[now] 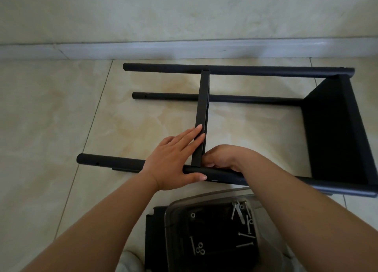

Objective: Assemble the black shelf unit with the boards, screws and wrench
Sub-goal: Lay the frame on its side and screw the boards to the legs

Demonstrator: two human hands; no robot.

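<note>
The black shelf unit lies on its side on the tiled floor. Its black round poles run left to right; the near pole (114, 163) passes under both hands. A black middle board (202, 99) stands on edge between the poles, and a second black board (335, 132) closes the right end. My left hand (173, 161) lies flat against the middle board's near end, fingers straight, thumb along the near pole. My right hand (221, 157) is curled at the joint of board and near pole; what its fingers hold is hidden.
A clear plastic tray (180, 208) at the bottom centre holds several silver screws (245, 245) and washers (199, 249), and it sits on another black board (155, 237). A white skirting (184, 49) and wall run along the far side.
</note>
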